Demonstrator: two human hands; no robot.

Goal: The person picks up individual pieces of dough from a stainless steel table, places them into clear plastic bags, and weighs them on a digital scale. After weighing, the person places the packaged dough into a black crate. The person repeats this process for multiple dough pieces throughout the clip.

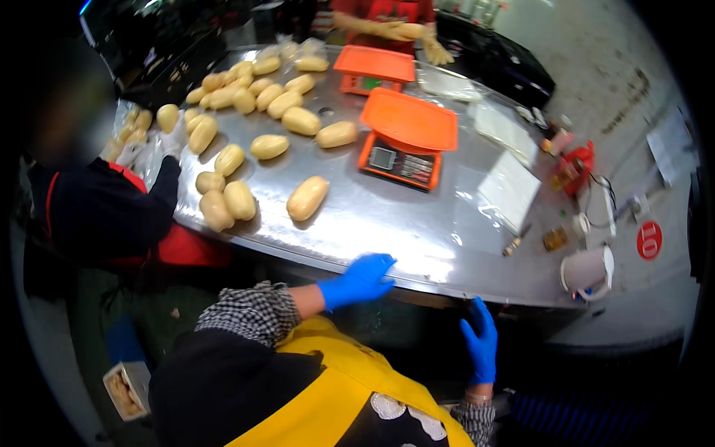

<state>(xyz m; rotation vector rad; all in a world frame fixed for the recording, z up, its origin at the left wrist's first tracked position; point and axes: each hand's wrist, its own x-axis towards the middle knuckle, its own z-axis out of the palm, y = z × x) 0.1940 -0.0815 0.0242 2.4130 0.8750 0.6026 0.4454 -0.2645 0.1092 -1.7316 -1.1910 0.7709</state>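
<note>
My left hand [358, 281], in a blue glove, rests at the near edge of the stainless steel table [357, 234] with nothing seen in it. Beside the same edge, farther right, my right hand [480, 341] in a matching glove has its thumb and fingers apart and is empty. A pale yellow potato-like vegetable [307, 198] lies up and left of my left hand. Several more such vegetables [285, 104] are spread over the table's left and far parts. An orange kitchen scale [401, 162] with an orange tray [410, 120] stands near the middle.
A second orange scale [374, 64] stands behind. Stacks of clear plastic bags [509, 190] lie right, near a brush-like tool [511, 247], a glass jar [555, 239] and a pitcher [586, 268]. A person [111, 207] bags vegetables at left; another [385, 25] holds one across the table.
</note>
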